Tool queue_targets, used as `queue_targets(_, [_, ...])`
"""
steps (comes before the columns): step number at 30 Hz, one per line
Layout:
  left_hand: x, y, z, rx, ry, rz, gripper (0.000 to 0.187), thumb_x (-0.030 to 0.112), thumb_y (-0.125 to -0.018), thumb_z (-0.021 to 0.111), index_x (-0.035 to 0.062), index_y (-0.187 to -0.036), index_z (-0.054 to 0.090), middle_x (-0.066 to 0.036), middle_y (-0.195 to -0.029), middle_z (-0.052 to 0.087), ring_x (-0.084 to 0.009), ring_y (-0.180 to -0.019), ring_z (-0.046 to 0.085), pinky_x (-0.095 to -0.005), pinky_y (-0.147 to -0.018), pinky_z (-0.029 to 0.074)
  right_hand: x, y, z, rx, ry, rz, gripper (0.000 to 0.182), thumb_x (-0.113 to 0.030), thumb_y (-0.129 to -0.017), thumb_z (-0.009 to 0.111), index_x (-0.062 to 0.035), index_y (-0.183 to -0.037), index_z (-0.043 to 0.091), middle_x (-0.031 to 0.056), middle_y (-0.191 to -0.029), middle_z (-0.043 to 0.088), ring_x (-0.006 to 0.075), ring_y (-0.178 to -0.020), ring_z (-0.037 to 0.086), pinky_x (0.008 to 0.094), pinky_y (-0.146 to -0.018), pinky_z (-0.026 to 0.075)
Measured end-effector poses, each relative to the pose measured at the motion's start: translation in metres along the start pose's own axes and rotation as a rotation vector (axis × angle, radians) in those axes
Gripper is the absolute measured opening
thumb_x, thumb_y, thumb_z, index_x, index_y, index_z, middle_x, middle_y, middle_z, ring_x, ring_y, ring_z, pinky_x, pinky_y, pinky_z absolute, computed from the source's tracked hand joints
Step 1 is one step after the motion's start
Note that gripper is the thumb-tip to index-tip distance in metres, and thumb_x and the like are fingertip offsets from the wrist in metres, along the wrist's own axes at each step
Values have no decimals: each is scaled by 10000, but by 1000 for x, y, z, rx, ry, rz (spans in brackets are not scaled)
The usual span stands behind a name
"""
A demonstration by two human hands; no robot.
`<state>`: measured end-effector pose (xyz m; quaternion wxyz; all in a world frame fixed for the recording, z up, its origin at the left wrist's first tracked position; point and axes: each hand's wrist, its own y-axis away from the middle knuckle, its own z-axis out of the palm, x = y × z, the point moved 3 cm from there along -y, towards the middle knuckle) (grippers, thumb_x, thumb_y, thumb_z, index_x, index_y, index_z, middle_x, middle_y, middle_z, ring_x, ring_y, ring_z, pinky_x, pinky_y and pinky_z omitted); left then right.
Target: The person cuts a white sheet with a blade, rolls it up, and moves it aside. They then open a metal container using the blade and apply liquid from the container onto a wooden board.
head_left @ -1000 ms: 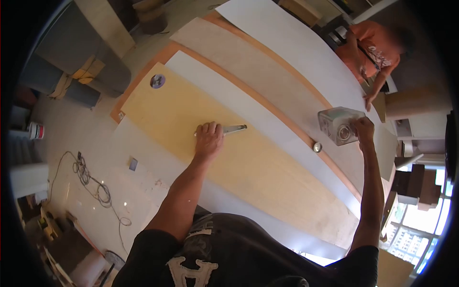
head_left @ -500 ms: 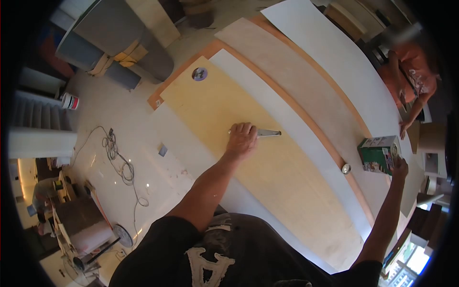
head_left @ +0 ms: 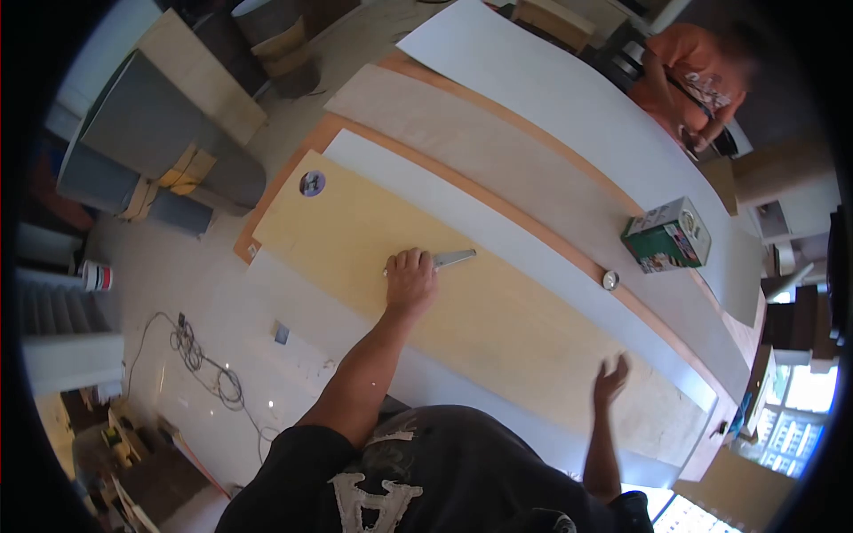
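Observation:
My left hand (head_left: 411, 279) is closed round a flat metal spreader (head_left: 455, 258), whose narrow grey blade points right. It rests on the long yellowish board (head_left: 520, 333), and the palm hides the rest of the tool. My right hand (head_left: 610, 380) is raised above the right part of this board, fingers apart, holding nothing and slightly blurred. Beyond it a green and white rectangular metal can (head_left: 666, 235) stands on the brownish sheet. A small round metal lid (head_left: 610, 280) lies on the orange-brown strip left of the can. A round sticker (head_left: 312, 184) is at the board's far end.
A white sheet (head_left: 533, 67) covers the far side of the table. Across it is a person in an orange shirt (head_left: 689, 75). Large grey rolls (head_left: 173, 133) stand at the left. A coiled cable (head_left: 209, 369) and a white bucket (head_left: 97, 275) are on the floor.
My right hand has let go of the can and drawn back toward me. The can now stands by itself. The view has shifted; my left hand still holds the spreader.

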<state>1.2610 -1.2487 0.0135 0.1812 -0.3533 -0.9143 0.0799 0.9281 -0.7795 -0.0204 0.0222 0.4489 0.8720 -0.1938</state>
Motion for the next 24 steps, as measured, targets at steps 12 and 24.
queue_targets(12, [1,6,-3,111,3,87,182,197,-861,701,82,-954,595,-113,-1028,581,-333,-995,556,-502,-855,435,-146,336,-121,-400,-20,743,613,-186,-861,711,54,-1389,513,294,-1504,418,440,-1415,374,480,-1174,314])
queue_targets(24, [3,168,-27,-160,429,-145,231,252,-918,669,55,-862,562,-127,-797,621,-372,-728,595,-531,-644,465,-67,418,-105,-472,-391,786,543,-394,-861,685,32,-1198,673,273,-1184,669,407,-1140,633,439,-1000,497])
